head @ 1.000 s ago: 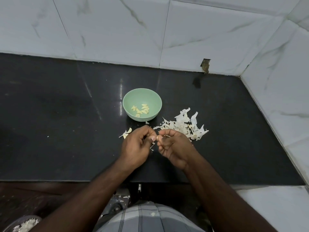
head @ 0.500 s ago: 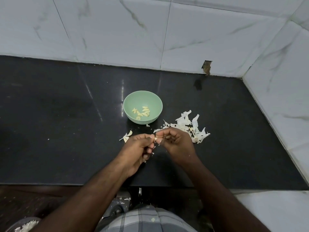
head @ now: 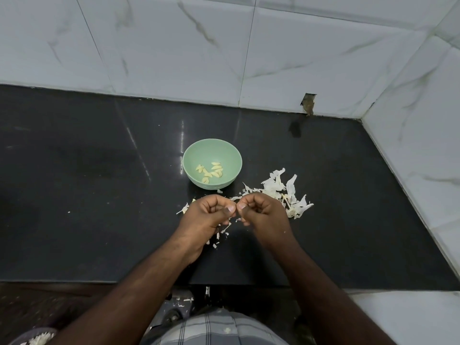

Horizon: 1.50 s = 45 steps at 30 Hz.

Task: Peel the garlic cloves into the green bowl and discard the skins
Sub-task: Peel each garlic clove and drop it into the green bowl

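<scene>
Two hands meet thumb to thumb, left hand (head: 207,215) and right hand (head: 261,212), fingers curled; grip contents hidden; one green bowl (head: 212,167) holds about eight peeled cloves (head: 210,170); one skin pile (head: 286,192) on the worktop (head: 87,183).

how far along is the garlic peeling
Done: several peeled cloves lie in the green bowl, and a pile of skins sits to its right on the counter. In hand: the left hand and right hand meet fingertip to fingertip, apparently on a clove that is hidden. Left: the skins are not yet discarded.
</scene>
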Each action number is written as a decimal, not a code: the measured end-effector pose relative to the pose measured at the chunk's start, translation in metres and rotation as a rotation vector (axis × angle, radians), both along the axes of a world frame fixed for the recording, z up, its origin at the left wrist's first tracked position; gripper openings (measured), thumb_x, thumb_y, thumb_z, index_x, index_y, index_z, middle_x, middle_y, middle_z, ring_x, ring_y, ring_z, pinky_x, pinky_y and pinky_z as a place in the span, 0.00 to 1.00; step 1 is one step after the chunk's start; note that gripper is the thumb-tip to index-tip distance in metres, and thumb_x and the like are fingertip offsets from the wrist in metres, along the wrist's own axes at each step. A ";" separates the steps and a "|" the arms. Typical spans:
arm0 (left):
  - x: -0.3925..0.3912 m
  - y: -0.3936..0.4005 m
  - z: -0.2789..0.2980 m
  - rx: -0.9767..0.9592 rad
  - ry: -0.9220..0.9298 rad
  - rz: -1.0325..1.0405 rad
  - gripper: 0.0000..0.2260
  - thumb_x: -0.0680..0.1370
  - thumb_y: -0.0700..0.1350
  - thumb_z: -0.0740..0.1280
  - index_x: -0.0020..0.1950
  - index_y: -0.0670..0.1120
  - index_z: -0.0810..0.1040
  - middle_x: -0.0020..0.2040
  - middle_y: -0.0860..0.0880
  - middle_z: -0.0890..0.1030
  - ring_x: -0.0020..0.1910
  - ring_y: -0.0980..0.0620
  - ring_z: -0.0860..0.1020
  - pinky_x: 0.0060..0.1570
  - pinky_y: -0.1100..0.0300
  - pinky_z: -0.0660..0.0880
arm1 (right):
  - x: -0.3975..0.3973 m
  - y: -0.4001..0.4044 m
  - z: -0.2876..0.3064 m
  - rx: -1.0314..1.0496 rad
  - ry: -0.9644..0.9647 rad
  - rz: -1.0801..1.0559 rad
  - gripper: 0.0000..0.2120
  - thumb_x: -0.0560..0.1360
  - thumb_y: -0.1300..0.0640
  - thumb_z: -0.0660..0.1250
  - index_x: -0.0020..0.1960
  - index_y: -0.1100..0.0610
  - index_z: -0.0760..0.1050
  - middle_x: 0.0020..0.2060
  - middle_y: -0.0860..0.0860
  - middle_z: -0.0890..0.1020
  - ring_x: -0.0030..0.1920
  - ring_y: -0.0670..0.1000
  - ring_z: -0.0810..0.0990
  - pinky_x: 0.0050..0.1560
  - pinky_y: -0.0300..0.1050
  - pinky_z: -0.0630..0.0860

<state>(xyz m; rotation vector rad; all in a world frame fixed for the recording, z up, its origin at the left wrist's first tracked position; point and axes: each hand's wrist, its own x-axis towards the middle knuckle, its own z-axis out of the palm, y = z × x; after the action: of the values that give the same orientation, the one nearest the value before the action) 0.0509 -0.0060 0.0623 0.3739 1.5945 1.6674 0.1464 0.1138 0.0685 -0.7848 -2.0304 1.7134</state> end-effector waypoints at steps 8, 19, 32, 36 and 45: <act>-0.004 0.003 -0.001 0.029 0.060 0.008 0.03 0.76 0.37 0.72 0.48 0.39 0.83 0.39 0.42 0.83 0.35 0.56 0.77 0.34 0.67 0.72 | -0.004 -0.001 0.001 -0.147 0.061 -0.023 0.17 0.80 0.60 0.67 0.36 0.68 0.75 0.27 0.56 0.76 0.28 0.50 0.72 0.32 0.44 0.71; -0.010 0.003 0.002 0.116 0.070 0.042 0.06 0.76 0.36 0.72 0.51 0.41 0.86 0.44 0.42 0.86 0.42 0.53 0.83 0.45 0.64 0.77 | -0.005 0.005 0.003 -0.355 0.075 0.021 0.06 0.75 0.68 0.70 0.41 0.60 0.81 0.33 0.57 0.82 0.33 0.49 0.78 0.35 0.40 0.74; -0.013 0.000 0.004 0.129 0.155 -0.012 0.13 0.75 0.33 0.71 0.49 0.49 0.88 0.47 0.44 0.86 0.48 0.48 0.83 0.53 0.57 0.79 | -0.003 0.001 0.006 -0.405 0.055 -0.040 0.05 0.75 0.67 0.70 0.42 0.61 0.83 0.34 0.58 0.81 0.37 0.54 0.77 0.37 0.43 0.73; -0.013 0.000 0.002 0.107 0.199 -0.004 0.12 0.75 0.33 0.72 0.50 0.49 0.88 0.47 0.41 0.86 0.49 0.37 0.82 0.55 0.49 0.81 | -0.003 -0.003 0.010 -0.387 0.058 -0.052 0.07 0.76 0.66 0.68 0.41 0.62 0.83 0.34 0.58 0.82 0.36 0.51 0.78 0.35 0.42 0.75; -0.008 0.003 -0.001 0.113 0.118 0.045 0.11 0.75 0.33 0.73 0.53 0.46 0.86 0.45 0.43 0.86 0.46 0.49 0.83 0.52 0.59 0.80 | -0.006 -0.006 0.007 -0.355 0.098 -0.128 0.07 0.75 0.69 0.66 0.45 0.66 0.83 0.35 0.62 0.83 0.35 0.52 0.80 0.35 0.41 0.77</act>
<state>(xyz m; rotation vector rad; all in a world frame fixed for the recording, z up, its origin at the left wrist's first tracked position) 0.0431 -0.0028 0.0617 0.5057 1.6081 1.8044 0.1402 0.1081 0.0759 -0.8973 -1.5956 2.0213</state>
